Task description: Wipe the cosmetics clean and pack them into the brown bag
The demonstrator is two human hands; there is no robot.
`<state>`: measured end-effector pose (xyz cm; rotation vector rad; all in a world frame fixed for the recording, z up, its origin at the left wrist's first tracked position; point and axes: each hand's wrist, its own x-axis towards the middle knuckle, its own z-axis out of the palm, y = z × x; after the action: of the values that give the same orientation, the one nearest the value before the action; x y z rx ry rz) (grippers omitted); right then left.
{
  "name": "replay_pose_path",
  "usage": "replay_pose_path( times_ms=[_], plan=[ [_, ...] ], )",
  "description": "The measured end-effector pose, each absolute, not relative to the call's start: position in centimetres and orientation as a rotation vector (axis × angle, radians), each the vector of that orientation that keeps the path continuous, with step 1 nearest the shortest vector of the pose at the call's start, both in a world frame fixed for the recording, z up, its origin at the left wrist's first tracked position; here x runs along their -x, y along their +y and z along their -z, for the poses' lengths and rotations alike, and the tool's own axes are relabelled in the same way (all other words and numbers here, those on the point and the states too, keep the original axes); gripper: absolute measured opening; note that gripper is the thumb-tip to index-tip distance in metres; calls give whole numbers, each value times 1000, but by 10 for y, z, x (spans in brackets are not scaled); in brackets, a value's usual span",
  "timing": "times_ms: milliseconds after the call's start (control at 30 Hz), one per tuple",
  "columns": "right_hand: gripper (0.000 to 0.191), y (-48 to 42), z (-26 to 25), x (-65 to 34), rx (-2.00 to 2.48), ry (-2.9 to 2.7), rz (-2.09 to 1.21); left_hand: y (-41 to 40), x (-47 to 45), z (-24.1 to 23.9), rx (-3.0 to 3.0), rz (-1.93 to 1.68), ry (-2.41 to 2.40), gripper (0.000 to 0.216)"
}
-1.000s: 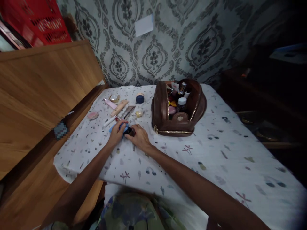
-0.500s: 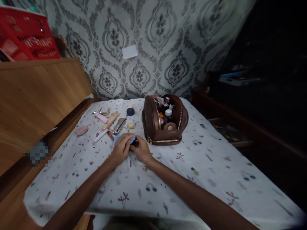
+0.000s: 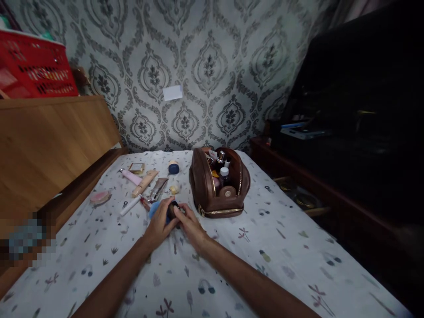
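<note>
My left hand is wrapped round a blue cloth and presses it against a small dark round object. My right hand pinches that dark object from the right side. Both hands rest low over a white patterned sheet. Just right of them stands an open brown leather toiletry bag holding bottles and tubes.
Loose cosmetics lie left of the bag: a pink tube, a beige tube, a silver tube, a gold compact, a dark blue jar, a pink puff. A wooden headboard runs along the left, dark furniture on the right.
The camera has tilted up, so hands and bag sit lower in view. The hands have stayed together on the blue cloth and the dark object, shifting only slightly.
</note>
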<state>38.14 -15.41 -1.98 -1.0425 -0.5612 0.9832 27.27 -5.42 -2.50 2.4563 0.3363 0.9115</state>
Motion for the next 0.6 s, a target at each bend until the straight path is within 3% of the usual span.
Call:
replay_pose_path(
  times_ms=[167, 400, 600],
  plan=[
    [45, -153, 16, -391, 1048, -655, -986, -50, -273, 26, -2470, -877, 379, 50],
    [29, -157, 13, -401, 1396, -946, -487, -50, -271, 34, -2440, -796, 485, 47],
    [25, -159, 10, -405, 1498, -933, -532, -59, -269, 25, -2429, -809, 473, 41]
  ],
)
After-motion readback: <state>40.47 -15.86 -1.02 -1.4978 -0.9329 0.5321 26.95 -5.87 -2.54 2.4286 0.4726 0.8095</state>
